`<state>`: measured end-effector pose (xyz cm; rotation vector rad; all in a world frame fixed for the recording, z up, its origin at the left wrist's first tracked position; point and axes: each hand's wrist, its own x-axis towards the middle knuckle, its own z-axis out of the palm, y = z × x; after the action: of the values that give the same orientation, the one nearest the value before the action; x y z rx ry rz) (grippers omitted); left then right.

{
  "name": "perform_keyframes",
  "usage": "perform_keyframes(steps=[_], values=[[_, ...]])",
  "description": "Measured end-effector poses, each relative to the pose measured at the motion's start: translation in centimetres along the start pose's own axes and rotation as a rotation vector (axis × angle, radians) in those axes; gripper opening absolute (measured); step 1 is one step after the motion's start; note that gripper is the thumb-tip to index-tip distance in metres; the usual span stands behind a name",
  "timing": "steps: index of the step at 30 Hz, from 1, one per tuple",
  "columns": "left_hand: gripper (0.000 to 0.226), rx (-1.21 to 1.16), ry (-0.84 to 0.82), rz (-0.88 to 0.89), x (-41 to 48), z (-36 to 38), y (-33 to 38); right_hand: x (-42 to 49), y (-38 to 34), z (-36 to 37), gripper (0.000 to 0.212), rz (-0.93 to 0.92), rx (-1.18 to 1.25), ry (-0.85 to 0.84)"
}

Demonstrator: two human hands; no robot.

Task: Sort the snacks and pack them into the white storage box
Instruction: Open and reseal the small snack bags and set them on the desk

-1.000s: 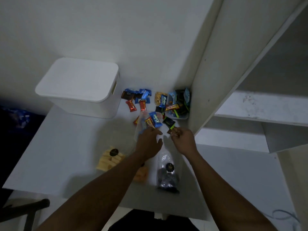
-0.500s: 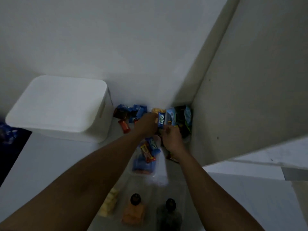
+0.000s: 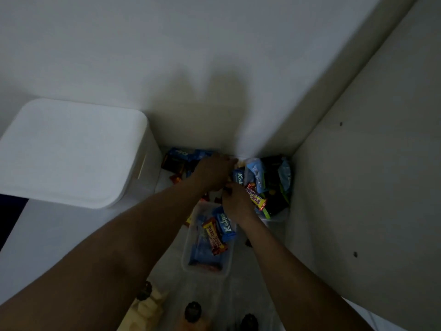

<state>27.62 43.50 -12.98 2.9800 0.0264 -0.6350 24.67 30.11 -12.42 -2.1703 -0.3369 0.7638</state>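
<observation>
The white storage box [image 3: 71, 149] stands at the left with its lid on. Loose snacks [image 3: 269, 182] in blue, black and red wrappers lie heaped in the back corner, and more blue wrappers [image 3: 182, 155] lie beside the box. My left hand [image 3: 212, 172] reaches into the pile by a blue Kalpa bar [image 3: 238, 177]; its fingers curl down and their tips are hidden. Just in front, my right hand [image 3: 238, 203] pinches a small dark snack. A clear tub [image 3: 191, 263] below my hands holds several bars [image 3: 216, 235].
White walls close in at the back and right, forming a tight corner. At the bottom edge lie clear bags with black seals [image 3: 193, 311], one holding pale yellow pieces [image 3: 148, 306]. Bare tabletop [image 3: 59, 225] lies in front of the box.
Both hands moved from the near table to the snack pile in the back corner. The view leaned in closer, and the clear tub now sits below my hands.
</observation>
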Motion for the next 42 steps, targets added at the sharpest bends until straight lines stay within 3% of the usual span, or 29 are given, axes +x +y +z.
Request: perform_keyframes(steps=[5, 9, 12, 13, 16, 18, 19, 22, 25, 33, 38, 42], values=[[0.033, 0.072, 0.007, -0.066, -0.6, 0.8, -0.5, -0.2, -0.5, 0.8, 0.022, -0.067, -0.262, -0.065], [0.037, -0.115, -0.019, -0.191, -1.2, 1.2, -0.6, 0.5, 0.3, 1.9, 0.031, -0.093, -0.446, -0.146], [0.022, -0.395, -0.051, -0.196, -1.1, 1.5, -0.9, 1.5, 1.0, 2.7, 0.036, 0.017, -0.294, -0.100], [0.029, -0.467, -0.048, -0.217, -1.0, 1.7, -1.1, 1.5, 0.9, 2.6, 0.036, 0.030, -0.225, -0.075], [0.020, -0.653, 0.003, -0.287, -1.5, 1.9, -1.3, 0.6, -0.2, 1.4, 0.019, 0.034, -0.019, -0.019], [0.050, -0.734, 0.023, -0.315, -1.5, 2.5, -1.5, 0.2, -0.5, 0.9, 0.023, 0.022, 0.074, 0.011], [0.051, -0.768, 0.034, -0.312, -1.6, 2.6, -1.4, 0.2, -0.6, 0.8, 0.026, 0.023, 0.123, 0.029], [0.023, -0.817, 0.099, -0.328, -2.1, 2.5, -1.5, 0.1, -0.9, 1.0, 0.030, -0.007, 0.208, 0.085], [0.032, -0.906, 0.200, -0.364, -3.1, 1.4, -1.4, -0.3, -2.1, 0.7, 0.026, -0.051, 0.259, 0.116], [0.017, -1.008, 0.519, -0.449, -7.3, -1.5, -0.4, -2.6, -4.3, -0.4, 0.029, -0.166, 0.270, 0.250], [0.014, -1.021, 0.639, -0.384, -11.1, -3.6, 0.4, -6.0, -6.7, -2.0, 0.055, -0.212, 0.401, 0.368], [0.011, -1.032, 0.731, -0.299, -14.3, -5.2, 1.4, -8.6, -8.1, -3.5, 0.064, -0.218, 0.460, 0.367]])
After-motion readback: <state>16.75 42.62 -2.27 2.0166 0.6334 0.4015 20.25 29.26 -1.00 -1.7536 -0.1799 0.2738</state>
